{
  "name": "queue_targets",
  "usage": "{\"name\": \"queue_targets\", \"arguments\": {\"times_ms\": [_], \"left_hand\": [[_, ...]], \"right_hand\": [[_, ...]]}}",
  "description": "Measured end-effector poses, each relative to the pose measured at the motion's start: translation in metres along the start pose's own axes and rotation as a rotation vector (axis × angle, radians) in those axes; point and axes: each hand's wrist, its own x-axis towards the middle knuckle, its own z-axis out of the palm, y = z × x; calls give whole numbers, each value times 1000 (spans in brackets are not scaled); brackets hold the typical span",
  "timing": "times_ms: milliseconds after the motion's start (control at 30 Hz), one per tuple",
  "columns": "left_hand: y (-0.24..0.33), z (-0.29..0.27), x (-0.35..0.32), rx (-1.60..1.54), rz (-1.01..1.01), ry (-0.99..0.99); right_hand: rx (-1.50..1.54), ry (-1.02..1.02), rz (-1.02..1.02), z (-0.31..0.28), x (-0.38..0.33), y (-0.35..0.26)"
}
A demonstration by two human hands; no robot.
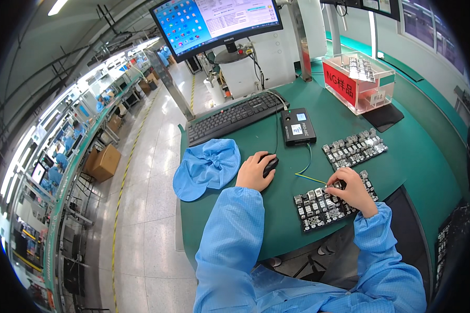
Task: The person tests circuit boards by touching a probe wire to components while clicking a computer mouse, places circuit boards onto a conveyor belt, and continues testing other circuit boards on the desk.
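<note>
Tray (330, 222) of small, boxy, silvery-white modules (312, 195) in rows, black-edged, on green surface (423, 151), right hand (352, 190) above it, grip pinched at thin yellow-green cable's (312, 179) end, left hand (252, 173) curled over black mouse (270, 166).

My sleeves (235, 221) are blue cloth with a fine grid weave, gathered at the cuffs; the cap (206, 166) is soft, wrinkled cloth too. My left hand (254, 172) covers a smooth black plastic mouse (270, 166). At my right hand (350, 189), the thin cable (311, 179) looks plastic-coated — the modules (324, 204) shiny, silvery metal. The counter (279, 221) is smooth green; the bin (368, 106) clear, glossy plastic.
</note>
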Motion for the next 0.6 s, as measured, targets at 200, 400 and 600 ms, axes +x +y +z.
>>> {"name": "queue_targets", "arguments": {"times_ms": [200,400,600], "left_hand": [[-2,1,-2,1,5,5],[-3,3,-1,-2,9,13],[-4,3,-1,0,8,14]], "right_hand": [[4,3,-11,2,-1,2],[-10,-1,-14,1,0,2],[-11,5,-24,1,1,1]]}}
